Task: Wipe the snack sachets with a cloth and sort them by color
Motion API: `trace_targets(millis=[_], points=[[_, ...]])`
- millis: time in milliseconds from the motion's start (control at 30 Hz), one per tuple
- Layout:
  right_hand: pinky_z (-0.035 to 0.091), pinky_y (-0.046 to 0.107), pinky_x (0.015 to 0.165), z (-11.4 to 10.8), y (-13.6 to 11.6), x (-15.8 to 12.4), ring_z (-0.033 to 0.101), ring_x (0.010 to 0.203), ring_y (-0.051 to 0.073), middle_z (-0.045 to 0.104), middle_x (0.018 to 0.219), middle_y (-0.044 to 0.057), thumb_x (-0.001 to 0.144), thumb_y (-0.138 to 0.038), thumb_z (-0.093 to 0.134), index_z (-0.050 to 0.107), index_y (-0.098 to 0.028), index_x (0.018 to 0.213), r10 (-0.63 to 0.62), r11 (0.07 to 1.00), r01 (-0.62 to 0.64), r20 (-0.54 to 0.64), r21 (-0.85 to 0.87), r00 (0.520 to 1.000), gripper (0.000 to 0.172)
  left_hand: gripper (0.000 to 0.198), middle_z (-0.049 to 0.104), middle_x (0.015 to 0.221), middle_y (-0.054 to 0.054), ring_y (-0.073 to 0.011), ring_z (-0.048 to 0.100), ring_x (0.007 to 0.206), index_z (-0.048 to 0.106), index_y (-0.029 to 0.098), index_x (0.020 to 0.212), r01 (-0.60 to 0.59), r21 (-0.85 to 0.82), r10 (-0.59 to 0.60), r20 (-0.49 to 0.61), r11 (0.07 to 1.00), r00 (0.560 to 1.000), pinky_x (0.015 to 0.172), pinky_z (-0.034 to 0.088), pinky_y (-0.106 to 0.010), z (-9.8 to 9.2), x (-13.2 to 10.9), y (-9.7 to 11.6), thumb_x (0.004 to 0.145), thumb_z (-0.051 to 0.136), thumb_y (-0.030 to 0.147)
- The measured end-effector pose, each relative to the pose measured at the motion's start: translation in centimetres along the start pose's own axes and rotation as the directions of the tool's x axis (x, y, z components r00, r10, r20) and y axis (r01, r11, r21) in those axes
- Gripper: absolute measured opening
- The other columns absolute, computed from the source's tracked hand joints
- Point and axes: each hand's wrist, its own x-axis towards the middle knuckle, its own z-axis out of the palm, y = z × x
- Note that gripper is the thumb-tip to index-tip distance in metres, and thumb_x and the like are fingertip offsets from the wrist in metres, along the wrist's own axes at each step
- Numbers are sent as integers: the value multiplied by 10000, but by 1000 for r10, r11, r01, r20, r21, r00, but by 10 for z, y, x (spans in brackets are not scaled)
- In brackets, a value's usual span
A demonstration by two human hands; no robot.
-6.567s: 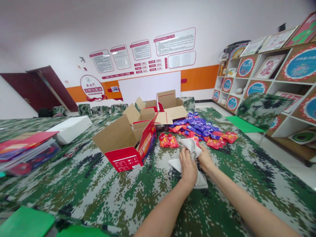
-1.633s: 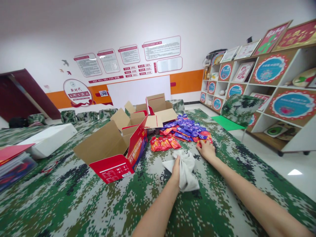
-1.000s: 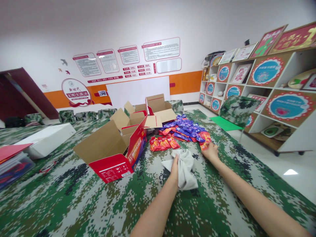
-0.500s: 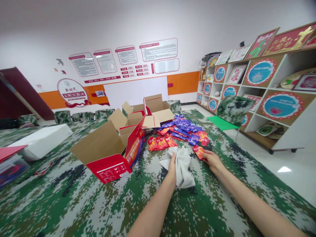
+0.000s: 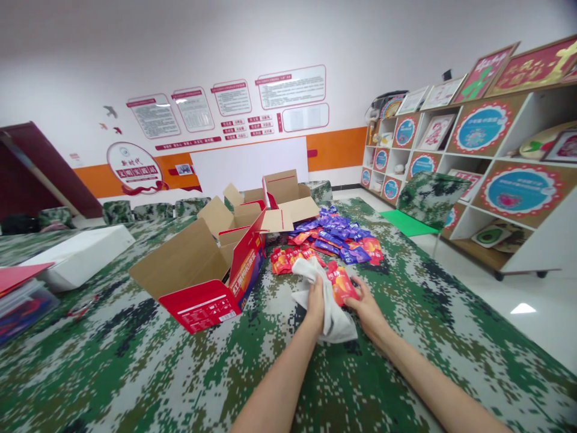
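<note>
My left hand (image 5: 315,300) grips a crumpled white cloth (image 5: 331,319) on the camouflage-covered table (image 5: 135,373). My right hand (image 5: 367,307) holds a red-orange sachet (image 5: 341,284) right against the cloth. Just beyond lies a row of red sachets (image 5: 288,260), and behind it a heap of purple and red sachets (image 5: 342,237).
An open red-and-brown carton (image 5: 207,273) lies on its side left of my hands, with more open cartons (image 5: 283,195) behind it. A white box (image 5: 79,255) and a stack of folders (image 5: 20,294) sit far left. A camouflage chair (image 5: 430,192) and display shelves (image 5: 496,156) stand at the right.
My right hand reached to the heap, picked up a red-orange sachet and brought it back beside the cloth. My left hand kept hold of the cloth.
</note>
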Motion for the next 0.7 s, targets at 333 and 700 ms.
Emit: trace_targets(millis=[333, 700], points=[[442, 372, 889, 4, 4, -6, 575, 1030, 221, 649, 1075, 44, 684, -266, 578, 509, -252, 1191, -26, 995, 8, 185, 96, 982, 512, 479, 414, 1348, -68, -195, 282, 1298, 540, 174, 1172, -363, 381, 249, 315, 851, 916, 1091, 145, -251, 11, -19, -13, 700, 621, 168], [221, 438, 1065, 4, 11, -5, 276, 1301, 212, 455, 1333, 36, 739, -264, 562, 378, -268, 1315, -182, 982, 187, 244, 3, 952, 605, 484, 177, 1464, -30, -163, 213, 1325, 403, 211, 1300, -526, 735, 292, 438, 429, 850, 1095, 175, -266, -4, -9, -18, 819, 439, 236]])
